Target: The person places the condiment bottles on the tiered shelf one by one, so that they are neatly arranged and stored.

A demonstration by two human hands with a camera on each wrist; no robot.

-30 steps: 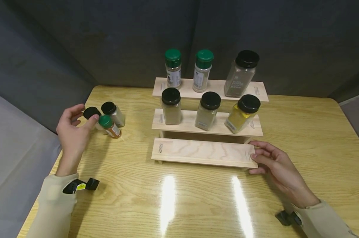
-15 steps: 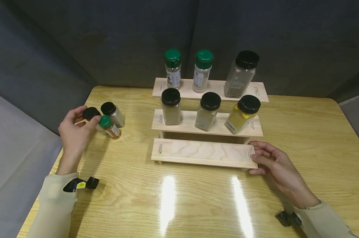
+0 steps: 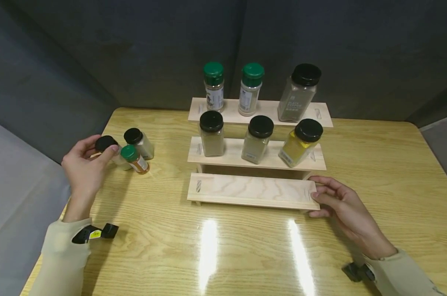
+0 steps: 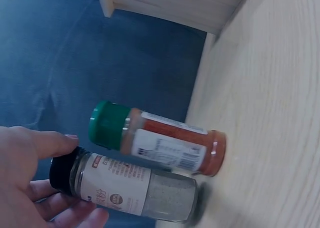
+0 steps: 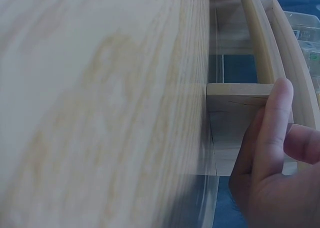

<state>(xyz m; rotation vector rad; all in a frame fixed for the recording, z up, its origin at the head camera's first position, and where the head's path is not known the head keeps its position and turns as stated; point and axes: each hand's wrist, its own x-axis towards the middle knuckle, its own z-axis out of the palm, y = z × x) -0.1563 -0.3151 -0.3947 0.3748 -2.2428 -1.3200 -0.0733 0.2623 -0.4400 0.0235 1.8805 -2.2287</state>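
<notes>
My left hand (image 3: 84, 164) pinches a black-capped spice jar (image 4: 170, 195) by its cap, thumb on one side and fingers on the other. The jar is clear, with a white label and pale powder, and leans towards the hand in the head view. Right beside it stands a green-capped spice jar (image 3: 139, 163) of orange-red powder. Another black-capped jar (image 3: 144, 147) stands just behind. On the right, my right hand (image 3: 341, 201) grips the right end of the three-tier wooden rack (image 3: 253, 191), thumb on the lowest board and fingers behind its end.
Two green-capped jars and a black pepper jar (image 3: 297, 100) stand on the top tier. The middle tier bears three black-capped jars, one with yellow contents (image 3: 297, 148). Dark curtain (image 3: 171, 49) closes off the back of the wooden table (image 3: 164, 246).
The left hand has shifted slightly left, drawing the black cap away from the green-capped jar so that its jar leans more. My right hand keeps its grip on the rack.
</notes>
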